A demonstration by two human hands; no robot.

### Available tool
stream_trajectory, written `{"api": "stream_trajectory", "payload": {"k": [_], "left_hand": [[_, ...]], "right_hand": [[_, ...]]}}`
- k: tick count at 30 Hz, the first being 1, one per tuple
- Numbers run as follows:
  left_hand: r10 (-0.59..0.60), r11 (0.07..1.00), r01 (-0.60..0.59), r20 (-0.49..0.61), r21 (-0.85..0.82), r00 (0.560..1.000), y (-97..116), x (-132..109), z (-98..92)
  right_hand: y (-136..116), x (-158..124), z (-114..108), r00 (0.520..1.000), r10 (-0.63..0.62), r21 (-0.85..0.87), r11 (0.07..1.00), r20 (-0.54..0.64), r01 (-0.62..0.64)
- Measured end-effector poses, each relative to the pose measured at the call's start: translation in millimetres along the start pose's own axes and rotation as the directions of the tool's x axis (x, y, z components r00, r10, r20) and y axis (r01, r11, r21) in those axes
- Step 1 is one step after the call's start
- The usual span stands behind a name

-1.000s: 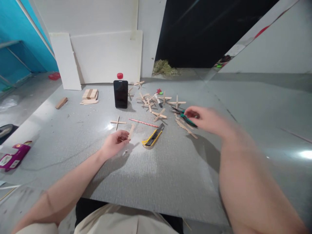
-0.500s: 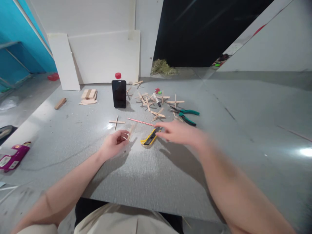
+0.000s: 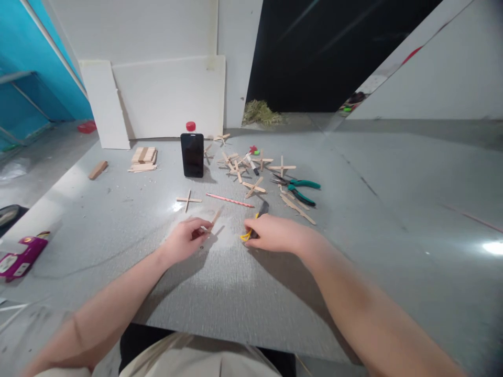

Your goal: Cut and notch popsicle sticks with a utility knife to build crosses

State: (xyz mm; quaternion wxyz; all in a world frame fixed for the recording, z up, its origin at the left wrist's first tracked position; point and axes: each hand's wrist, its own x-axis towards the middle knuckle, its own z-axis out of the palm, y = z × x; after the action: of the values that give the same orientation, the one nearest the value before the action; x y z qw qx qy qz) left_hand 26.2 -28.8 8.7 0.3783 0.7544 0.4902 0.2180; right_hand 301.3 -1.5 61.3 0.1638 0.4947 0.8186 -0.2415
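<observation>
My left hand (image 3: pixel 189 240) pinches a wooden craft stick (image 3: pixel 215 218) that points up and away over the grey table. To its right, my right hand (image 3: pixel 271 233) is closed around a yellow and black utility knife (image 3: pixel 262 210), whose dark end sticks out beyond the fingers. Just past both hands lies a pink patterned pencil (image 3: pixel 230 200). A cross of two sticks (image 3: pixel 188 200) rests beyond my left hand. Green-handled pliers (image 3: pixel 302 189) and some loose sticks (image 3: pixel 297 207) lie beyond my right hand.
A black phone (image 3: pixel 192 155) stands upright before a red-capped bottle (image 3: pixel 190 126). Several stick crosses (image 3: pixel 238 170) and a small white tube (image 3: pixel 252 163) lie right of it. Stacked sticks (image 3: pixel 143 156), a wooden block (image 3: pixel 98 169) and a purple device (image 3: pixel 23 256) are at left.
My right hand has closed on the utility knife, which lay on the table, and has drawn it slightly nearer and lifted it. My left hand still holds the stick.
</observation>
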Motion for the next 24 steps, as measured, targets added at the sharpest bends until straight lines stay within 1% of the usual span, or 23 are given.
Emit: {"api": "stream_trajectory", "payload": {"k": [6,10,13,16,18,20,22,24], "left_hand": [[0.076,0.995,-0.076,0.016,0.071,0.997,5.4,-0.9,-3.1],[0.128,0.983,-0.130,0.019,0.127,0.992,3.4,-1.7,-2.0],[0.153,0.973,-0.154,0.021,0.172,0.988,1.4,-2.5,1.7],[0.150,0.963,-0.149,0.014,0.224,0.989,1.1,-2.1,2.3],[0.134,0.956,-0.127,-0.008,0.265,0.991,0.5,-1.0,-3.8],[0.106,0.947,-0.089,-0.038,0.307,0.994,-1.6,-0.2,-17.1],[0.067,0.935,-0.046,-0.047,0.351,0.997,-4.9,-1.2,-35.6],[0.027,0.919,-0.017,-0.019,0.393,0.999,-8.2,-4.6,-54.3]], "right_hand": [[22.3,-3.4,-6.0,0.999,0.054,-0.005,0.999,-0.009,-0.054],[32.9,-2.4,-10.4,0.995,0.094,-0.003,0.996,-0.043,-0.094],[30.8,-2.5,-12.8,0.991,0.088,0.002,0.996,-0.104,-0.088],[17.0,2.0,-8.9,0.983,0.011,0.013,1.000,-0.182,-0.009],[4.0,9.6,-1.6,0.964,-0.066,0.009,0.997,-0.258,0.070],[-8.1,19.6,8.7,0.927,-0.136,-0.008,0.990,-0.349,0.142],[-16.7,29.6,20.0,0.873,-0.184,-0.033,0.981,-0.452,0.190],[-21.3,37.4,30.6,0.813,-0.227,-0.066,0.972,-0.536,0.227]]}}
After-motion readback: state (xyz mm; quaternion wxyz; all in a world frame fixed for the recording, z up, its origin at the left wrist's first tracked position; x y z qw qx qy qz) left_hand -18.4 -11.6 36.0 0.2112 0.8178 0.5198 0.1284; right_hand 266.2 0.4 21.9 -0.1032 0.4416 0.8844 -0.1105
